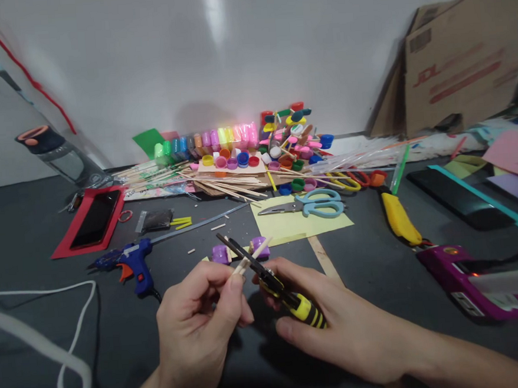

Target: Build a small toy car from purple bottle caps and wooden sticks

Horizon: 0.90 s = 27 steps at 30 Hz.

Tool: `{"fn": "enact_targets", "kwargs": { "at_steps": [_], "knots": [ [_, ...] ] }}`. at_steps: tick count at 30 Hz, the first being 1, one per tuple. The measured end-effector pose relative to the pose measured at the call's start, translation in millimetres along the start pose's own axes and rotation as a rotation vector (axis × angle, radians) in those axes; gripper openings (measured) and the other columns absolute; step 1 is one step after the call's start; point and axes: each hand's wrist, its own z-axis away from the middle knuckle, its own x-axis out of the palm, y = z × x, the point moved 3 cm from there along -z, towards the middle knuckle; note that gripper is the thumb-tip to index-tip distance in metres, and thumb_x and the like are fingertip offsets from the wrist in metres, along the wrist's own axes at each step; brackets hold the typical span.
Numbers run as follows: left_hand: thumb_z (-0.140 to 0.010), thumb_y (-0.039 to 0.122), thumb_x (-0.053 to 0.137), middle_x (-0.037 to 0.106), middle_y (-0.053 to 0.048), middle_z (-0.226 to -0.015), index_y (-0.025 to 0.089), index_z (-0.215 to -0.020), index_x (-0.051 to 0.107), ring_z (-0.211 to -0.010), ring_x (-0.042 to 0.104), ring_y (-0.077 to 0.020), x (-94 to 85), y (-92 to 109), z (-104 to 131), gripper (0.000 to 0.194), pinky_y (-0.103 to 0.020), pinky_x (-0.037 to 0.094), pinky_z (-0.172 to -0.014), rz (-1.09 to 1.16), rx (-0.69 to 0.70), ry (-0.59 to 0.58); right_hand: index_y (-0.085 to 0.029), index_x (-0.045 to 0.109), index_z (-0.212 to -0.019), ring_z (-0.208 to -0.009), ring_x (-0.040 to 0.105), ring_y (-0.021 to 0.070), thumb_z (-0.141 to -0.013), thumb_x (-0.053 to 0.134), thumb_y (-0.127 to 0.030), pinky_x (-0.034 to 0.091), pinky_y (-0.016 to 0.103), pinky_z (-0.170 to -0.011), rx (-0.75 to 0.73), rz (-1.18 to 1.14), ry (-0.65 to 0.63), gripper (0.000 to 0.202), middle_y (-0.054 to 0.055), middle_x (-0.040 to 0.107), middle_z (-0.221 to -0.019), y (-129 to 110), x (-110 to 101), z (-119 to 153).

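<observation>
My left hand [201, 322] is closed, with thumb and fingertips pinching thin wooden sticks [241, 267] whose ends point up and right. My right hand [329, 313] grips a pair of cutters [271, 280] with black blades and yellow-and-black handles. The blades slant up to the left and lie across the sticks; whether they bite into the wood I cannot tell. Just beyond the hands are two purple pieces [221, 254], partly hidden by the blades. Blue-handled scissors [317, 204] rest on a yellow paper sheet [283, 230] farther back.
On the left lie a blue glue gun [142, 267], a phone [95, 217] on red paper, and a white cable [78, 360]. Clay packs [211, 141], paint lids and sticks crowd the wall. To the right are a yellow-handled tool [400, 218], a purple power bank [465, 286] and leaning cardboard [467, 61].
</observation>
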Motion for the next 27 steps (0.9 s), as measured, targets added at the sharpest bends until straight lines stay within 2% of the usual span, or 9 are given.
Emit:
{"fn": "enact_targets", "kwargs": {
  "at_steps": [27],
  "knots": [
    [-0.089,0.011,0.058,0.064,0.009,-0.049,0.021,-0.07,0.064,-0.041,0.056,-0.0043,0.2,-1.8,-0.3,0.022,-0.01,0.045,-0.045,-0.014,-0.006,-0.004,-0.019,0.056,-0.112,-0.098,0.063,0.0237,-0.082,0.059,-0.025,0.048,0.038,-0.087,0.013,-0.049,-0.027,0.03,0.005,0.067,-0.107,-0.9,0.6,-3.0]
  ]
}}
